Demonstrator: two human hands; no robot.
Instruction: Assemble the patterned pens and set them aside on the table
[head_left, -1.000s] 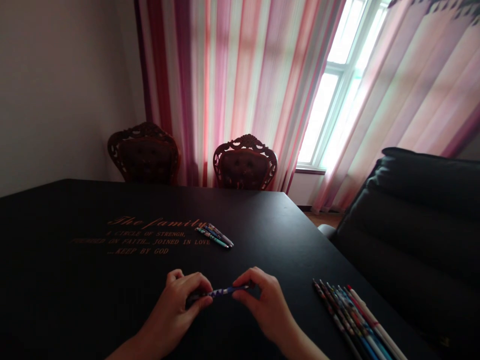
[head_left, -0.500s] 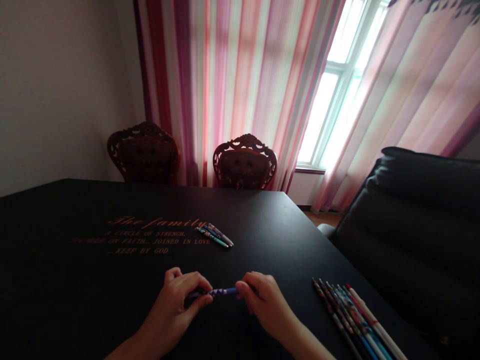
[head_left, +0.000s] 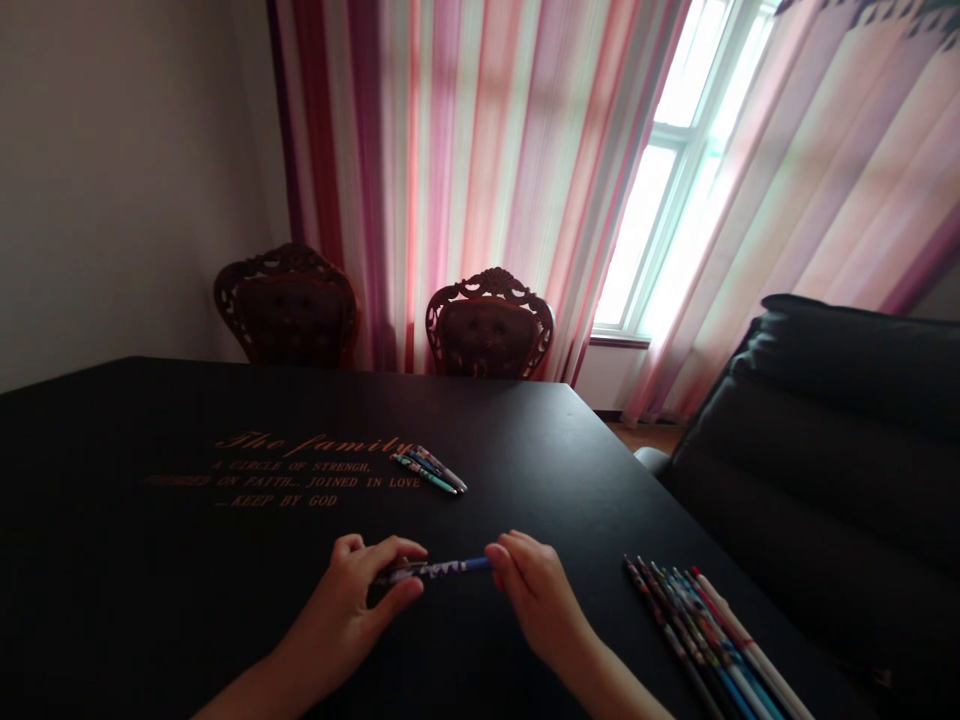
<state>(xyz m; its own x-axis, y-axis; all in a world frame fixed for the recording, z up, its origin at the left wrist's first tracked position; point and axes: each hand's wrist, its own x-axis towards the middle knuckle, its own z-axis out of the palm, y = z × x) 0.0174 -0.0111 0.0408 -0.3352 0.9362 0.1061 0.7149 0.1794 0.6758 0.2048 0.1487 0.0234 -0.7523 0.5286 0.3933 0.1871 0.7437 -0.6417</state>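
Right hand (head_left: 534, 588) grasping the blue end of a patterned pen (head_left: 448, 569) over the near-centre tabletop (head_left: 540, 450), left hand (head_left: 349, 597) loosened, thumb and index finger parted about its other end, contact unclear, with a small pen cluster (head_left: 429, 472) farther off and more pens (head_left: 712, 640) near right.

A slim, blue-and-white patterned pen (head_left: 450, 568) is barring the gap between your left hand (head_left: 364, 590) and right hand (head_left: 534, 585). Ahead, a small bunch of slim patterned pens (head_left: 429, 470) is obstructing you; rightward, a row of long multicoloured pens (head_left: 712, 640). Between both groups, matte black tabletop (head_left: 555, 500) is offering you passage.
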